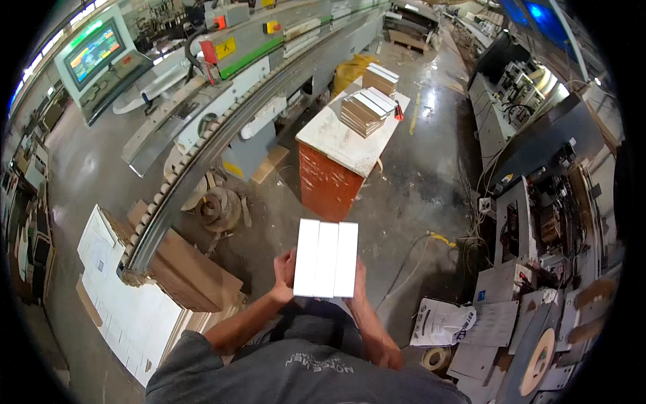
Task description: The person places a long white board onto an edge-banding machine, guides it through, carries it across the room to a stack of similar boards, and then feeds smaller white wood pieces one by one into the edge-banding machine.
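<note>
Several narrow white boards (327,259) lie side by side in front of my body, carried between both hands. My left hand (284,271) grips their left side with the fingers curled round the edge. On the opposite side my right hand (359,281) is closed against the boards, its fingers partly hidden behind them. Ahead stands a table (333,138) with a pale worn top and reddish-brown side. Stacks of similar white-faced boards with brown edges (367,113) rest on it, and a small red and black object (399,111) sits at its right edge.
A long machine with a roller rail (178,175) runs along the left, with a control screen (94,54) beyond. White panels and cardboard (128,296) stand at near left. On the right are another machine (538,222), a white sack (441,322) and a floor cable (404,273).
</note>
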Tool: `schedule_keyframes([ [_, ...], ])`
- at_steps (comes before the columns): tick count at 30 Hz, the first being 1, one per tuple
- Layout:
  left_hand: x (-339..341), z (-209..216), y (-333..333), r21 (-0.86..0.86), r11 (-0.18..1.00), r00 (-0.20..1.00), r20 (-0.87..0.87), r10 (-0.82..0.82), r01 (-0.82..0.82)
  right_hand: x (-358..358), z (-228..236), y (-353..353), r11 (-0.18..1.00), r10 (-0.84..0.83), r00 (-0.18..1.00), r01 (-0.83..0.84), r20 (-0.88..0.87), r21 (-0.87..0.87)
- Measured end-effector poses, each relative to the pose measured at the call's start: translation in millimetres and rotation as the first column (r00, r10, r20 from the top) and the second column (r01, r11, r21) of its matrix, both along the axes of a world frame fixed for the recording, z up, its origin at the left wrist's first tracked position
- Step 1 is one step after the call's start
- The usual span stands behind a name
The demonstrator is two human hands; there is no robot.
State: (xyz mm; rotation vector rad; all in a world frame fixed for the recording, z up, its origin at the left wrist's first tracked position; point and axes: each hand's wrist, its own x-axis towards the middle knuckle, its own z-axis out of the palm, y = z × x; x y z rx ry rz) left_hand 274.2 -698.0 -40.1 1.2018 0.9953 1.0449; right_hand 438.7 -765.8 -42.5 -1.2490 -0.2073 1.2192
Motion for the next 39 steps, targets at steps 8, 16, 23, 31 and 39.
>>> schedule_keyframes([
  [8,71.2,-58.6,146.2,0.368,0.928,0.980,-0.198,0.018,0.057,87.8,13.2,157.6,0.984,0.177,0.974,-0.179,0.143,0.004],
  [16,142.1,-42.6,270.3,-0.444,0.871,0.947,0.130,0.295,-0.210,141.7,1.1,292.8,0.971,0.207,0.963,-0.224,0.172,0.085],
  [23,178.3,-41.2,350.3,-0.369,0.886,0.958,-0.056,0.281,-0.282,186.9,-11.9,380.3,0.960,0.278,0.920,-0.274,0.276,-0.055],
  [31,220.9,-42.8,398.4,-0.345,0.863,0.925,-0.050,0.377,-0.370,238.2,-80.4,450.1,0.957,0.289,0.957,-0.288,-0.037,0.016],
  [39,248.6,-54.2,421.4,-0.356,0.791,0.853,-0.039,0.520,-0.498,261.7,-74.0,480.0,0.847,0.458,0.741,-0.531,0.492,0.012],
])
